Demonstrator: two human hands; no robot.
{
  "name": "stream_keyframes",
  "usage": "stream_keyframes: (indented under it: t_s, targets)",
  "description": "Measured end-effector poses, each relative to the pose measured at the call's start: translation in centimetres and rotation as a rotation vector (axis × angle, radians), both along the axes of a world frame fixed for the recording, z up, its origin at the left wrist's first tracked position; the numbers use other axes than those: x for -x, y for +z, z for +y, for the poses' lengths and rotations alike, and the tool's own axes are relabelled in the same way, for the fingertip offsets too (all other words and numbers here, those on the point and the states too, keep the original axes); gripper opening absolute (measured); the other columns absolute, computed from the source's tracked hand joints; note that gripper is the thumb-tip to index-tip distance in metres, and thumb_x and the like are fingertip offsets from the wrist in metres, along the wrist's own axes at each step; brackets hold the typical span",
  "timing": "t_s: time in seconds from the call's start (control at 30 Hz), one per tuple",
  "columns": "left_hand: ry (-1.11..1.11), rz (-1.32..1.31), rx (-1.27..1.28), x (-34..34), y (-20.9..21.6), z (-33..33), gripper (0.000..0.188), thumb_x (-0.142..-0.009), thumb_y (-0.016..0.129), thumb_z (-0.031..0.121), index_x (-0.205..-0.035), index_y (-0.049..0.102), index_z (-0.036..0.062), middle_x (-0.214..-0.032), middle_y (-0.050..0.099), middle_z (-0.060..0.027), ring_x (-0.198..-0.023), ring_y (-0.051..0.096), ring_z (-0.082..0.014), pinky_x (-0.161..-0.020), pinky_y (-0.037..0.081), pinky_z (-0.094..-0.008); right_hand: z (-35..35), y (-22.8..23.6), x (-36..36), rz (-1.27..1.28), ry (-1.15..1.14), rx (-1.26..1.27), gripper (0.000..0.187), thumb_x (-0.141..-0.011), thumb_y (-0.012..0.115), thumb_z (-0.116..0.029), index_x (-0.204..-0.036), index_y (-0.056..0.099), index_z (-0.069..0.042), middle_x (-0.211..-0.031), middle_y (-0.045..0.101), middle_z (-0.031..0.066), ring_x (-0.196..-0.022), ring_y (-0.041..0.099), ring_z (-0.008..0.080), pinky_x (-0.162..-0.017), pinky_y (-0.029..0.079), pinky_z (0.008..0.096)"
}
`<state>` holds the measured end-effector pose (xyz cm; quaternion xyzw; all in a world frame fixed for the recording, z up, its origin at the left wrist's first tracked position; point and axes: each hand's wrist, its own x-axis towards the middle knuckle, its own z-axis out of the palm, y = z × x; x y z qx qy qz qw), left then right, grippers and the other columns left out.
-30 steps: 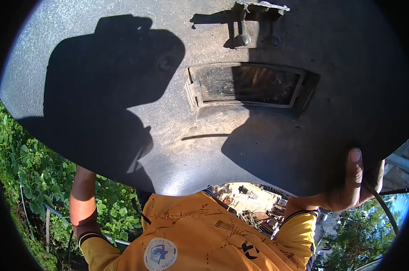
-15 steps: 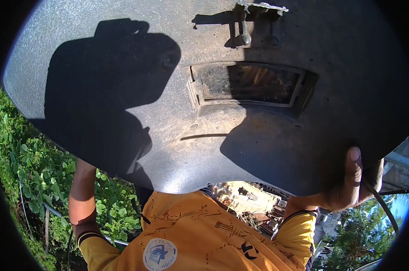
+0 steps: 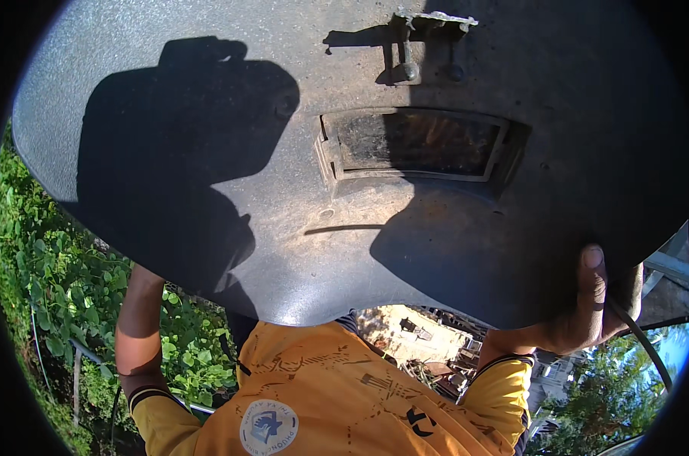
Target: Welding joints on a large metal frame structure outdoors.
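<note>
A dark welding mask fills most of the view, close before me, with a framed dark window near its middle. Above that window a small bracket with two rounded pegs sticks out. My right hand grips the lower right edge, thumb on the near face and the fingers partly hidden behind. A dark cable runs down from beside this hand; whether the hand also holds it, I cannot tell. My left forearm rises behind the mask's lower left edge, which hides the left hand.
Green leafy plants fill the left side. Below the mask, past my orange shirt, sunlit pale ground shows with scattered scrap. Trees and a grey structure stand at the right.
The mask has shifted very slightly, its left edge uncovering a little more of the plants. My right hand moved a touch left with it, keeping its grip.
</note>
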<state>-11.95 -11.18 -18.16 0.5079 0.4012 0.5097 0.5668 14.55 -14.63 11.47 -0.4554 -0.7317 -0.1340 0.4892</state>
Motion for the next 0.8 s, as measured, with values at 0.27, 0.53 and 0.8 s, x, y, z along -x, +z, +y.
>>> stream_keyframes:
  t_s: [0.27, 0.53, 0.8]
  targets:
    - [-0.007, -0.083, 0.07, -0.3, 2.0, -0.1, 0.046, -0.081, 0.063, 0.011, -0.123, 0.048, -0.0025, -0.11, 0.058, -0.0094, -0.098, 0.055, -0.0166, -0.083, 0.045, -0.029, -0.4, -1.3, 0.9, 0.079, -0.163, 0.085, 0.019, -0.09, 0.05, -0.009, -0.102, 0.06, 0.002, -0.109, 0.057, 0.0223, -0.092, 0.063, 0.0281, -0.076, 0.058, 0.0357]
    - [0.126, -0.403, -0.011, 0.7, 1.0, -0.5, 0.047, -0.082, 0.061, 0.012, -0.125, 0.047, -0.0037, -0.112, 0.058, -0.01, -0.097, 0.055, -0.0149, -0.083, 0.044, -0.0281, -2.6, -0.1, -5.2, -0.11, -0.333, -0.447, 0.03, -0.076, 0.067, -0.015, -0.093, 0.063, 0.009, -0.097, 0.062, 0.0194, -0.085, 0.062, 0.0244, -0.076, 0.055, 0.0354]
    - [0.134, -0.299, 0.027, -1.4, 3.0, -0.8, 0.048, -0.083, 0.06, 0.013, -0.125, 0.047, -0.005, -0.114, 0.057, -0.0103, -0.102, 0.053, -0.0153, -0.088, 0.041, -0.0289, -3.2, 3.6, -5.2, 0.447, -0.508, -0.314, 0.04, -0.078, 0.065, -0.026, -0.103, 0.06, 0.005, -0.102, 0.058, 0.0199, -0.089, 0.059, 0.0278, -0.078, 0.051, 0.0394]
